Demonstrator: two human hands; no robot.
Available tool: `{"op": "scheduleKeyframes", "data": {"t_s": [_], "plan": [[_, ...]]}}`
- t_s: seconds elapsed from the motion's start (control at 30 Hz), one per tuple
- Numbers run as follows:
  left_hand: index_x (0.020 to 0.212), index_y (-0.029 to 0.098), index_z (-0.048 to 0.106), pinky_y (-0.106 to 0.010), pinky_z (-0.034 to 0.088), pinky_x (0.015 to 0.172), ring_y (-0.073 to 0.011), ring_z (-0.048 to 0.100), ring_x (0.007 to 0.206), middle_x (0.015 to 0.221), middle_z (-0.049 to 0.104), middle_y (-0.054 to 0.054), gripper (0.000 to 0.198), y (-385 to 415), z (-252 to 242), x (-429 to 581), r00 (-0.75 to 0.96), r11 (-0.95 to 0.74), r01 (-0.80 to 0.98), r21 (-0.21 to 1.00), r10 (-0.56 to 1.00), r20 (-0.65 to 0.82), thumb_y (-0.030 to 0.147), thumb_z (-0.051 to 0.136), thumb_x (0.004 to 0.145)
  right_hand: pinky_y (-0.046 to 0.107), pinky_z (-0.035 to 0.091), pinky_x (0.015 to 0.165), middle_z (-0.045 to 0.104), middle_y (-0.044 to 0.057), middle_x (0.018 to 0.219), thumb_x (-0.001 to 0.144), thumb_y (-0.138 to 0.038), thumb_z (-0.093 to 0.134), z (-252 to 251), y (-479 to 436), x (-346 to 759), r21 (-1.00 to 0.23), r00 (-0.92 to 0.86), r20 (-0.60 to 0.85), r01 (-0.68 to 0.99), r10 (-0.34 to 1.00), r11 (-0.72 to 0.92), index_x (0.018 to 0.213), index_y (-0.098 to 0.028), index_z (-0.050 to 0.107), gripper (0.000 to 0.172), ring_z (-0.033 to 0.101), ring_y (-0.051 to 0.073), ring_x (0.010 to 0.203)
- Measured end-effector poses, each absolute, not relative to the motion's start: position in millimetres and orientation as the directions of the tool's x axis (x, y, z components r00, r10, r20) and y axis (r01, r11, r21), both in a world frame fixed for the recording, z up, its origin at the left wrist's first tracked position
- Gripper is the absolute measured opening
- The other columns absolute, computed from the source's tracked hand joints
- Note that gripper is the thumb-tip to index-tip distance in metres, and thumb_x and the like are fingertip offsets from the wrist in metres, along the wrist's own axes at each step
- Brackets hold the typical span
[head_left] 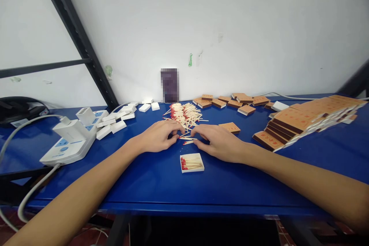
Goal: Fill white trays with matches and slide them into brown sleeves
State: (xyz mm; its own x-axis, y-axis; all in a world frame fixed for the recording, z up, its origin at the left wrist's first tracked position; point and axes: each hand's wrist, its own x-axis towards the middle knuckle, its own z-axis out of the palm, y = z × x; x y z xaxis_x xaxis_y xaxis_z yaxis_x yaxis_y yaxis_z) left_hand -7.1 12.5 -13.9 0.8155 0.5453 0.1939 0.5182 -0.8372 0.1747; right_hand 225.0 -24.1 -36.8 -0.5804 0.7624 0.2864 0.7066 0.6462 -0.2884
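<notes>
My left hand (pixel 158 135) and my right hand (pixel 220 142) face each other over the blue table, fingers curled inward. Between their fingertips are a few loose matches (pixel 188 138), red heads to the left. The left thumb and forefinger close at the head end, the right ones at the plain end. Just behind the fingers rises a big heap of matches (pixel 186 115). In front of the hands lies a white matchbox tray (pixel 203 161), open at the top, with matches laid lengthwise in it, heads left.
White trays (pixel 118 126) lie in a group at left, beside a power strip (pixel 69 153) with chargers and cables. Brown matchbox sleeves (pixel 243 98) are scattered at the back right. A long stack of matchboxes (pixel 302 117) stands at right. A pixelated dark object (pixel 170 84) leans on the wall.
</notes>
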Motion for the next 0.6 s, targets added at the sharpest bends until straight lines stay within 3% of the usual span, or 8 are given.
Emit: {"op": "scheduleKeyframes", "data": {"t_s": [0.23,0.6], "plan": [[0.101,0.019,0.064,-0.03,0.043,0.077,-0.0167,0.057,0.084,0.093,0.062,-0.004,0.023,13.6,-13.7,-8.2,0.841,-0.859,0.489,0.152,0.511,0.179,0.015,0.044,0.092,0.033,0.043,0.073,0.069,0.007,0.099,0.094,-0.032,0.048,-39.0,-21.6,225.6,-0.291,-0.57,0.266,0.722,0.778,0.628,0.111,-0.02,0.063,0.026,0.061,0.021,0.085],[0.101,0.022,0.069,-0.03,0.043,0.076,-0.0173,0.056,0.083,0.09,0.059,-0.004,0.021,5.6,-11.4,-5.4,0.81,-0.822,0.547,0.159,0.567,0.149,0.026,0.053,0.09,0.029,0.036,0.063,0.063,0.004,0.081,0.092,-0.028,0.05,-34.3,-22.3,224.7,-0.332,-0.59,0.241,0.696,0.771,0.636,0.097,-0.019,0.065,0.018,0.052,0.015,0.067]]}}
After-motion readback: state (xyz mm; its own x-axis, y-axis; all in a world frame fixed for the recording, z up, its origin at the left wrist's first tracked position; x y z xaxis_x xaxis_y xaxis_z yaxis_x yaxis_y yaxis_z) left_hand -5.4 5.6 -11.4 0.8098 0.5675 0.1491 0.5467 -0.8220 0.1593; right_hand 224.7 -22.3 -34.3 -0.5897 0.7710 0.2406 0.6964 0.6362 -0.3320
